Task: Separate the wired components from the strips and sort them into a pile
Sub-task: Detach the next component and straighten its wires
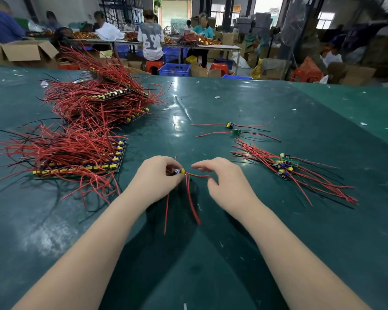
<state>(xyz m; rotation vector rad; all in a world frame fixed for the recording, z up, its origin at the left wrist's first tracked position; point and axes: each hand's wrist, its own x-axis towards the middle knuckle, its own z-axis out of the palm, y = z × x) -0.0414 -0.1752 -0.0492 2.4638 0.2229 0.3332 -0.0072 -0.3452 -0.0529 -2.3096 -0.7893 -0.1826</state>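
Observation:
My left hand [159, 173] pinches a small strip piece of wired components [180, 171] with yellow and blue parts; its red wires [192, 198] trail toward me over the table. Just to the right, my right hand [222, 180] hovers with fingers relaxed and spread, holding nothing. A pile of separated components [283, 167] with red and black wires lies at the right. Stacked strips full of components [81, 164] lie at the left, with a bigger heap [103, 97] behind them.
Two single wired components [233, 129] lie apart in the middle right of the dark green table [233, 242]. Beyond the far edge stand cardboard boxes [27, 51], blue crates [175, 69], red stools and several people at other tables.

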